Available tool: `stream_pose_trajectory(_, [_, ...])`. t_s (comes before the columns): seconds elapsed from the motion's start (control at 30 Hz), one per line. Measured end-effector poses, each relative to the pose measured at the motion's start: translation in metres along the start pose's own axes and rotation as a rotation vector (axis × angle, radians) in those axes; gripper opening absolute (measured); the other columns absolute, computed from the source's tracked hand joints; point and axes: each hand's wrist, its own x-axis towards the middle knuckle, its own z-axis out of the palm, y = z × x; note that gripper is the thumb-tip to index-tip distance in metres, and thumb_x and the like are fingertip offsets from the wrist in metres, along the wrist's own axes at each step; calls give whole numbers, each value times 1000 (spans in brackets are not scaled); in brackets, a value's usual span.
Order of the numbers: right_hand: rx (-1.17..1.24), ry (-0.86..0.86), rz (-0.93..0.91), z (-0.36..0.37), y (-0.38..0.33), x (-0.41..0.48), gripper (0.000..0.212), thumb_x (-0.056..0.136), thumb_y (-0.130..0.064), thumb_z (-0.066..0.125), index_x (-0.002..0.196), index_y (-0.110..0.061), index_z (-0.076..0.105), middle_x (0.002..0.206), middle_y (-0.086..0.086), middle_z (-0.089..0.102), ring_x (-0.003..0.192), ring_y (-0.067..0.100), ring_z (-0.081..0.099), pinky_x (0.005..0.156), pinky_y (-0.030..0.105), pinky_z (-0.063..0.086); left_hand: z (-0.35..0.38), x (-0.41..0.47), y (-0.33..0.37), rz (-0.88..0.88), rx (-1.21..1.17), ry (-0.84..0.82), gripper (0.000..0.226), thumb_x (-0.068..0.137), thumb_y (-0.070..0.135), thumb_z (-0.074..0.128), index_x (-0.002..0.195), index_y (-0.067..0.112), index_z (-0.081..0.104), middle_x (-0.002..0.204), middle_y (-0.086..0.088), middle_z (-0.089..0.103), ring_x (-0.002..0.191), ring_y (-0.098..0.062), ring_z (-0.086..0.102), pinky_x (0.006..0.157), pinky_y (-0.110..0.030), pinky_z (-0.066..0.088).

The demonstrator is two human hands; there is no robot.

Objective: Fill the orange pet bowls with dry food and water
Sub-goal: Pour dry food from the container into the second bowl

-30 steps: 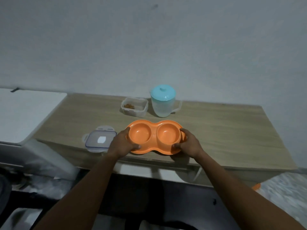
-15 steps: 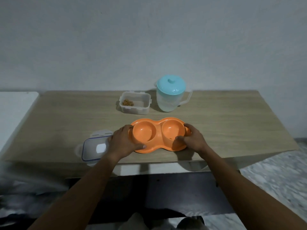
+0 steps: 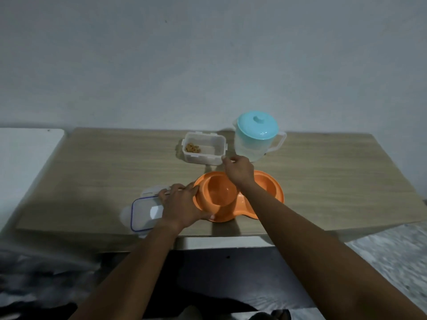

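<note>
Kibble container (image 3: 201, 158) just ahead-left of right hand (image 3: 239, 170), the nearer hand; fingers loosely curled, empty. Left hand (image 3: 181, 205) grips left end of orange double bowl (image 3: 217, 192).

Bare left hand (image 3: 182, 207) and bare right hand (image 3: 239, 170). Lean forearms (image 3: 288, 225), uncovered right to the frame's edge.

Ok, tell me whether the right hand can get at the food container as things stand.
Probably yes. The right hand hovers by the food container's near right corner with nothing between them; its lid is off, and the jug stands clear to the right. The left hand holds the orange bowl.
</note>
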Motion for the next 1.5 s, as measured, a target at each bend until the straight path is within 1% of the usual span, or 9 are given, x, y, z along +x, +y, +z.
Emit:
stream_pose_trajectory(0.23, [172,35,207,28,-6,35,51,99,-48,58,116,0,67,117,21,71,110,40,65,87,42,53,5,1,-3,16,-20,-4,92,54,75,68,135,38,46,125,8,60,130,-21,38,103,-55,17])
stream_pose_trajectory(0.37, [202,31,247,37,-11,45,51,97,-42,60,123,1,66,116,19,70,105,39,67,89,45,57,2,-1,-5,22,-11,2,83,61,63,69,137,39,44,133,10,56,131,-22,36,103,-53,15])
stream_pose_trajectory(0.47, [267,60,277,44,0,59,43,89,-37,61,113,-2,69,110,21,73,94,40,72,85,53,62,1,0,-5,15,-10,-3,84,58,66,69,135,39,46,130,12,57,130,-21,36,103,-54,15])
stream_pose_trajectory(0.6, [390,65,235,31,-10,38,18,96,-23,61,103,-8,68,97,12,72,75,29,76,73,45,66,1,-1,-4,10,-25,-3,93,53,77,69,135,41,44,131,12,56,131,-20,36,103,-52,12])
stream_pose_trajectory(0.8, [646,-56,231,-3,-5,11,20,96,-14,63,111,-2,67,111,16,69,86,32,77,71,36,65,-3,-4,-3,-3,-35,-5,100,48,85,65,136,42,44,130,12,57,133,-19,35,104,-53,13])
stream_pose_trajectory(1.07, [796,-263,338,-73,32,-20,27,87,0,61,113,7,59,109,26,57,80,31,69,67,33,64,3,-1,-5,-30,-58,-16,101,43,88,64,133,45,46,118,8,63,132,-19,34,104,-52,14])
stream_pose_trajectory(1.2, [776,-271,344,-99,50,-27,13,89,3,61,101,8,64,100,22,68,75,28,74,71,32,65,6,0,-8,-33,-80,-18,106,41,89,65,135,46,44,117,7,63,131,-18,35,103,-53,15])
stream_pose_trajectory(1.3, [739,-263,291,-113,59,-32,16,88,4,63,103,9,68,114,25,70,88,33,76,71,31,64,6,0,-7,-38,-74,-14,105,41,88,65,135,44,47,118,5,63,132,-19,35,103,-53,15])
stream_pose_trajectory(1.5, [654,-250,102,-126,55,-41,39,89,5,68,127,1,63,114,20,76,102,33,76,83,34,64,8,-1,-5,-55,-82,-33,105,42,84,69,137,43,46,124,3,61,134,-21,33,104,-55,16])
